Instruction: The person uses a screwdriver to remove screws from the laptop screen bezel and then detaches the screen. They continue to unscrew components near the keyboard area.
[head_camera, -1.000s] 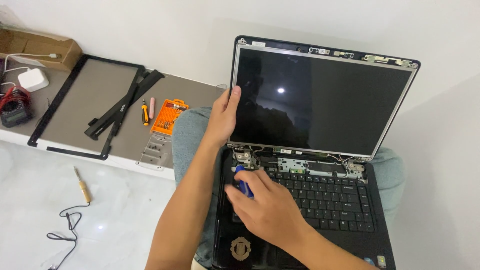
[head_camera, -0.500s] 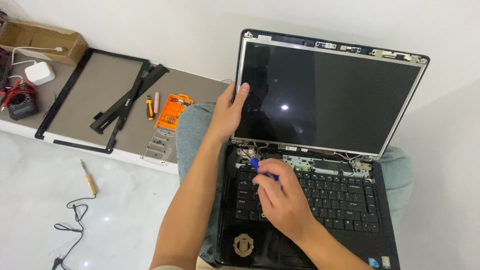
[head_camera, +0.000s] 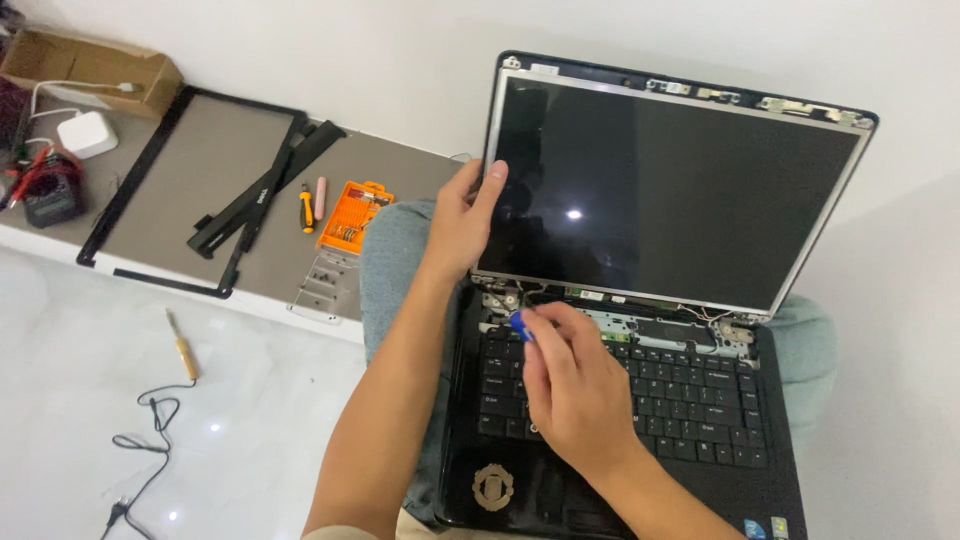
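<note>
The screen (head_camera: 660, 195) is gripped at its left edge by the left hand (head_camera: 465, 225); a blue screwdriver (head_camera: 522, 324) is pinched in the right hand (head_camera: 575, 395) near the left hinge (head_camera: 503, 297).

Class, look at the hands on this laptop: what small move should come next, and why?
Probably seat the blue-handled screwdriver in the right hand on the left hinge and turn. Its tip hovers there, while the left hand steadies the bezel-less screen.

My right hand (head_camera: 575, 395) covers most of the blue-handled screwdriver (head_camera: 521, 325), so I can't see its tip. The laptop (head_camera: 640, 400) runs off the bottom edge. The bits in the orange case (head_camera: 350, 215) are too small to tell.
</note>
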